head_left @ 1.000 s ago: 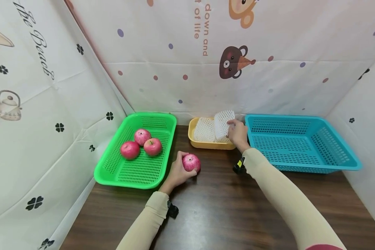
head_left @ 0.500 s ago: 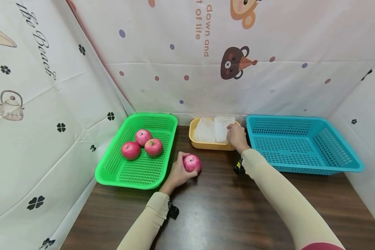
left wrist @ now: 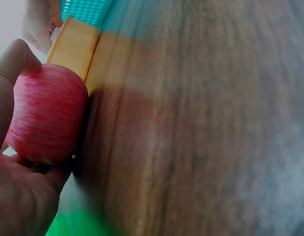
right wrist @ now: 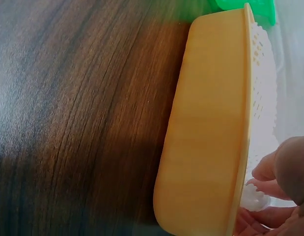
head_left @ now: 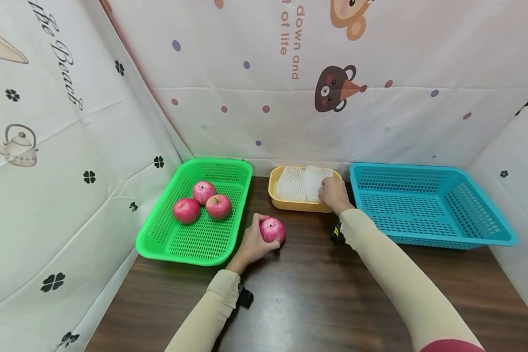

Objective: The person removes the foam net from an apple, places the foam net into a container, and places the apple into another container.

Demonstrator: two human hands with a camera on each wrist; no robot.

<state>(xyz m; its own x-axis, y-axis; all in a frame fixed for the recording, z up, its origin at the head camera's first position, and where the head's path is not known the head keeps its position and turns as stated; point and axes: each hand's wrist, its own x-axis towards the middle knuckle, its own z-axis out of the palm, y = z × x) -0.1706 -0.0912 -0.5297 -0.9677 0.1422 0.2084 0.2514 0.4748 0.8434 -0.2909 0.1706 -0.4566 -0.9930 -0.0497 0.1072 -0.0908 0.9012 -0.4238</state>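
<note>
My left hand (head_left: 252,243) grips a red striped apple (head_left: 272,230) on the table, right of the green basket. In the left wrist view, the thumb lies over one side of the apple (left wrist: 49,110) and fingers curl round the other. At the small yellow basket (head_left: 302,205), my right hand (head_left: 334,194) reaches over the right end. There it pinches a white foam fruit net (head_left: 317,180); the right wrist view shows a bunched bit of white foam (right wrist: 255,197) between thumb and fingers. Another foam net (head_left: 291,183) lies in the basket's left half.
The green basket (head_left: 158,244) on the left holds a red apple (head_left: 187,210), a striped apple (head_left: 204,192) and a paler apple (head_left: 218,206). A blue basket (head_left: 405,198) stands right of the yellow one. Printed cloth (head_left: 255,127) hangs behind and at both sides.
My right hand has lowered the foam net from above the yellow basket's rim down into it. The left hand still holds the apple in place. The head view has shifted slightly.
</note>
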